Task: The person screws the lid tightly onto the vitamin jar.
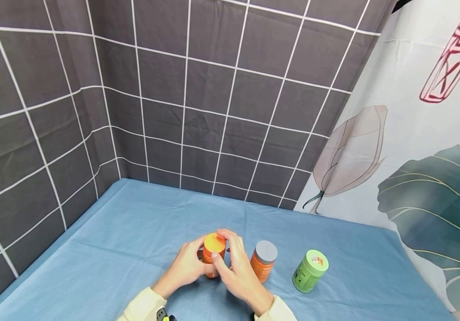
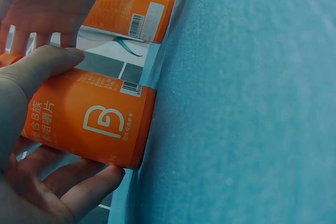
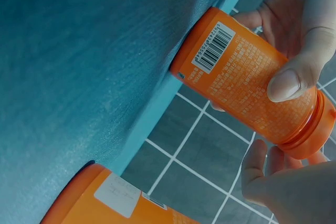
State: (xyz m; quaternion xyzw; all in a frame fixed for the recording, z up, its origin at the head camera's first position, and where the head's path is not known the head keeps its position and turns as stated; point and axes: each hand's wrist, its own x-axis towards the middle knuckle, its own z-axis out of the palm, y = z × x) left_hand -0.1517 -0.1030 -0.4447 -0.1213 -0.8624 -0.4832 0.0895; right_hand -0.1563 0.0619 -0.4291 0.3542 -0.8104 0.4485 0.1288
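Observation:
An orange vitamin bottle (image 1: 211, 256) with a large B on its label stands upright on the cloth. My left hand (image 1: 187, 264) grips its body, thumb on one side and fingers on the other; the left wrist view shows this grip on the bottle (image 2: 100, 121). At the top, my right hand (image 1: 236, 272) holds the orange lid (image 1: 215, 242) between thumb and fingers. In the right wrist view, fingers of the right hand (image 3: 283, 187) reach behind the lid (image 3: 310, 132), partly hidden by it.
Just right of my right hand stands another orange bottle (image 1: 261, 267) with a grey lid (image 1: 266, 251). Farther right is a green jar (image 1: 308, 274) with a sticker on its lid. Blue cloth (image 1: 141, 223) covers the table, which meets a dark gridded curtain (image 1: 206, 133) behind.

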